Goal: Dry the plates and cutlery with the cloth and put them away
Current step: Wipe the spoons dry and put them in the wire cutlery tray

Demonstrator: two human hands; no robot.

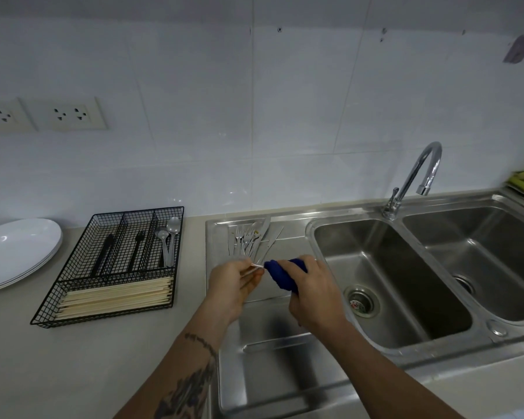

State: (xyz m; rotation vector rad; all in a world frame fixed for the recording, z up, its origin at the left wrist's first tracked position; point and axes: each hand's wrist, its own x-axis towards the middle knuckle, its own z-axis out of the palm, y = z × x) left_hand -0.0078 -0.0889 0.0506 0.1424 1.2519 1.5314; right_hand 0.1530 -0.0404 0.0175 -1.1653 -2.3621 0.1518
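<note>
My left hand (235, 285) pinches cutlery piece (256, 265); right hand (310, 290) clamps blue cloth (280, 275) round it. Plates (15, 252) stacked at 9 o'clock; tray (115, 267) partly filled; wet pile (250, 237) at 12 remains.

Over the steel draining board (285, 352), the left hand (235, 285) pinches a thin metal piece of cutlery (256, 266), its far end buried in a blue cloth (280, 275) that the right hand (310, 290) grips. Behind the hands, loose forks and knives (250, 238) lie on the board. To the left, a black wire organizer (115, 267) holds spoons, dark utensils and pale chopsticks (115, 297), with stacked white plates (15, 252) beside it. A double sink (315, 234) with a curved tap (412, 179) lies right.
</note>
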